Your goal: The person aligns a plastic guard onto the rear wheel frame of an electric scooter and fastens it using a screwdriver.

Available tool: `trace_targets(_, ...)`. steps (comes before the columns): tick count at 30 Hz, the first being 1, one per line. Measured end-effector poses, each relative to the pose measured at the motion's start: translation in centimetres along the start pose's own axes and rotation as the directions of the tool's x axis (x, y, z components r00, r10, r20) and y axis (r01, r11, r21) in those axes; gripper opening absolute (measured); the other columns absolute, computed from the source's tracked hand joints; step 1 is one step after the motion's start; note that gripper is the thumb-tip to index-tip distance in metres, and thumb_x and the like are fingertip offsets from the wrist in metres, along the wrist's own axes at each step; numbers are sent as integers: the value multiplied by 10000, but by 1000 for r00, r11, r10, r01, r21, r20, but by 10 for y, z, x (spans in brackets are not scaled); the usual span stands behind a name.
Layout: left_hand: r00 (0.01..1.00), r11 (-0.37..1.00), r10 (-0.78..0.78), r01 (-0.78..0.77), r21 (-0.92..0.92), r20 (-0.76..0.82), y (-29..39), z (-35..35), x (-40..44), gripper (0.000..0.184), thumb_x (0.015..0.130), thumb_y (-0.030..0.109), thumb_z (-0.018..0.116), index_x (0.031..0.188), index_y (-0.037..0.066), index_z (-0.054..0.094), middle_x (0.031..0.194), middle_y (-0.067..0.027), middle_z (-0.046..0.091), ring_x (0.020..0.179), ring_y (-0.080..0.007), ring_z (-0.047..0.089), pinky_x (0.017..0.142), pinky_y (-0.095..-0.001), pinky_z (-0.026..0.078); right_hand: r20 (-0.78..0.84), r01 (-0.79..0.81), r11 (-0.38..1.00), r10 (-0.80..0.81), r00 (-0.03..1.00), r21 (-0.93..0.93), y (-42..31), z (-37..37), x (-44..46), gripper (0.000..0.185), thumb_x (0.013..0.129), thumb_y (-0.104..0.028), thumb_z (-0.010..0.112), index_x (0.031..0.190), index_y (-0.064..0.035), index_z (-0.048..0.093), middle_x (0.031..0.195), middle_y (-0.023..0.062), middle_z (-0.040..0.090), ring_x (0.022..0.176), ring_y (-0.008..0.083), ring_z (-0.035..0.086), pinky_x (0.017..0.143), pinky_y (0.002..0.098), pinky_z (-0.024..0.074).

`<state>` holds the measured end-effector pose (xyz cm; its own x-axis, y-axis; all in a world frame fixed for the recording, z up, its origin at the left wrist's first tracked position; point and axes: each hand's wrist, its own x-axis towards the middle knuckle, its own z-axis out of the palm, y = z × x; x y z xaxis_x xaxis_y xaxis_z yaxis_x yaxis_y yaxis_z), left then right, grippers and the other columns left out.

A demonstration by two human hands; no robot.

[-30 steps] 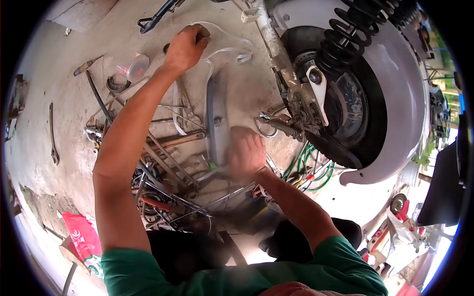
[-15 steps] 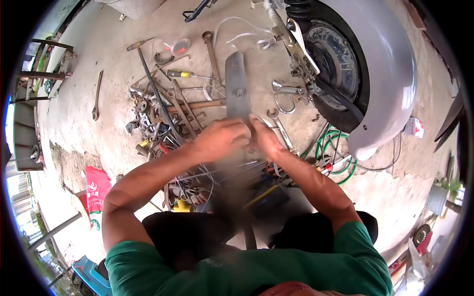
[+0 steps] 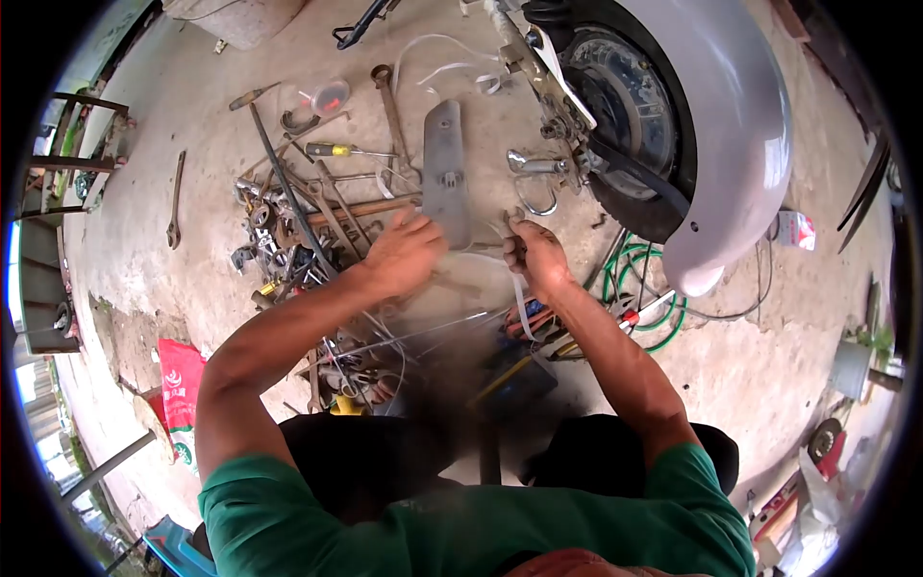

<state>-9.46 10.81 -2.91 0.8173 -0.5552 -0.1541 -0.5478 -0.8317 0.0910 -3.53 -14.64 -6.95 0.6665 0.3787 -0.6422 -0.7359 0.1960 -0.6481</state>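
Note:
A long grey plate with a hole near its far end lies on the concrete floor ahead of me. My left hand is beside the plate's near left edge; its fingers are smeared by motion, so I cannot tell whether they touch it. My right hand is closed, fingers curled around the upper part of a wrench whose shaft is mostly hidden. A white strap loops out below that hand. To the left, a yellow-handled screwdriver lies near a large wrench.
A heap of tools spreads across the left. At upper right stands a wheel under a silver-grey fender. A green hose coils below it. A red bag is at far left and a bucket at the back.
My hands have come apart: the left moved left off the plate's near end, the right closed at the wrench. The view has shifted slightly. More of the plate and strap shows.

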Motion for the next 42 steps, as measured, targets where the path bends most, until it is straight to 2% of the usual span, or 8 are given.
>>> trace_targets(6, 908, 899, -195, 15, -437, -370, -10, -70, -4, 113, 859, 83, 612, 968, 57, 633, 1029, -101, 648, 1020, -265, 626, 964, -420, 448, 13, 45, 998, -45, 999, -31, -4, 0, 5, 197, 978, -307, 628, 973, -111, 643, 759, 2, 603, 640, 123, 536, 570, 270, 412)
trace_targets(8, 846, 707, -450, 142, -693, -286, -19, -116, -9, 104, 896, 29, 559, 981, 46, 616, 986, -98, 666, 940, -235, 654, 887, -369, 486, 11, 56, 998, -56, 998, -24, -8, -3, 5, 221, 983, -318, 612, 995, -100, 636, 754, 5, 599, 621, 121, 527, 558, 269, 407)
trace_targets(10, 765, 368, -589, -32, -929, -260, -55, -131, -13, 135, 956, 80, 530, 1038, 26, 622, 994, -83, 671, 966, -206, 659, 928, -372, 484, 29, 50, 998, -50, 998, -25, -13, -5, 5, 263, 994, -338, 577, 1030, -82, 623, 744, 10, 590, 584, 119, 511, 534, 263, 396)
trace_targets(13, 734, -30, -637, -329, -944, -235, -69, -166, -12, 205, 981, 141, 509, 1088, 5, 618, 1077, -91, 684, 998, -226, 663, 949, -398, 488, 76, -1, 1000, 0, 997, 14, -19, -3, 2, 332, 1005, -414, 559, 1053, -89, 609, 718, 2, 556, 560, 118, 462, 532, 260, 363)
trace_targets(20, 848, -530, -526, -386, -755, -64, -100, -138, 0, 306, 1017, 226, 435, 1114, -2, 613, 1154, -131, 693, 1061, -260, 656, 991, -445, 482, 422, 70, 997, -55, 905, -19, -27, 14, -28, 364, 1012, -441, 576, 1078, -93, 658, 643, -31, 438, 579, 92, 372, 553, 243, 294)
trace_targets(21, 744, -491, -668, -421, -763, 19, -102, -132, 7, 317, 1026, 247, 419, 1123, 8, 603, 1160, -124, 685, 1073, -263, 647, 988, -455, 481, 432, 111, 994, -98, 897, -5, -26, 16, -30, 330, 1010, -412, 593, 1076, -96, 662, 634, -36, 430, 573, 86, 364, 548, 240, 291)
trace_targets(28, 670, -398, -739, -341, -852, 77, -103, -112, 25, 309, 1040, 310, 510, 1193, 47, 561, 1203, -80, 630, 1114, -251, 612, 980, -491, 485, 355, 274, 960, -274, 894, 51, -43, 24, -37, 233, 986, -330, 664, 1037, -102, 667, 607, -57, 407, 536, 69, 333, 522, 236, 282)
trace_targets(42, 683, -334, -730, -349, -875, 6, -87, -109, 47, 302, 954, 183, 689, 1184, 17, 584, 1186, -92, 640, 1090, -224, 623, 946, -456, 529, 330, 244, 967, -253, 910, 68, -47, 18, -36, 218, 991, -319, 661, 996, -102, 645, 614, -58, 416, 526, 67, 340, 510, 231, 282)
